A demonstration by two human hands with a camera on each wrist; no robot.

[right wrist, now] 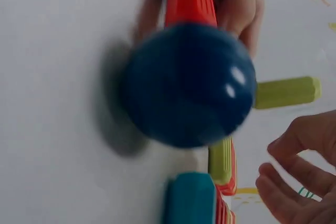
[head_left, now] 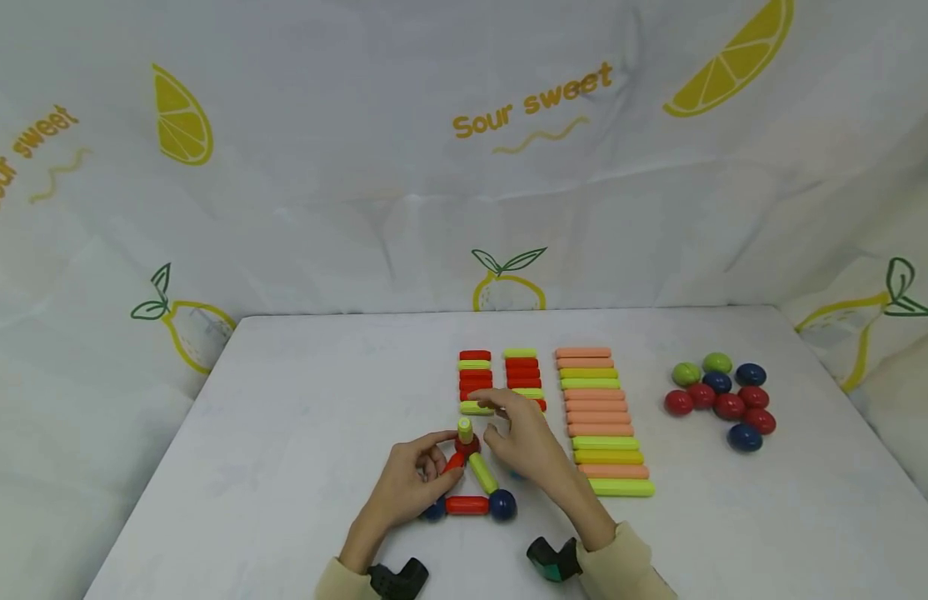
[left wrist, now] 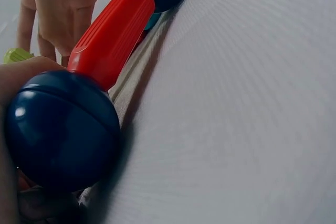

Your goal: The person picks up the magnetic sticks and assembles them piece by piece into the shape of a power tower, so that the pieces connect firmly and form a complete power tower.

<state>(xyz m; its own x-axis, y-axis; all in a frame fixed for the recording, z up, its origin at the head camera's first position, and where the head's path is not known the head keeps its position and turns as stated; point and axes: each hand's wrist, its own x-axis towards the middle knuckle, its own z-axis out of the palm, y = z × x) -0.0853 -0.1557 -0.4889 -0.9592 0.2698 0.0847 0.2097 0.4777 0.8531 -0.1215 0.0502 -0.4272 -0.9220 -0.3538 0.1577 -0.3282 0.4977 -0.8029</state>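
Observation:
A flat triangle of magnetic-style balls and rods lies on the table. Two blue balls (head_left: 503, 505) mark its near corners, with a red rod (head_left: 467, 505) between them. At the far corner is a red ball (head_left: 471, 447), from which a short yellow-green rod (head_left: 465, 430) stands upright. A green rod (head_left: 482, 473) forms the right side; another red rod (head_left: 454, 462) forms the left. My left hand (head_left: 407, 483) grips the triangle's left side, thumb over that red rod, forefinger by the red ball. My right hand (head_left: 531, 442) hovers right of the upright rod, fingers loosely bent, holding nothing.
Behind are two columns of short red and green rods (head_left: 521, 363). A column of longer pink, yellow and green rods (head_left: 597, 406) lies to the right. Farther right sit several red, blue and green balls (head_left: 729, 406). A teal piece (right wrist: 191, 200) lies near the triangle.

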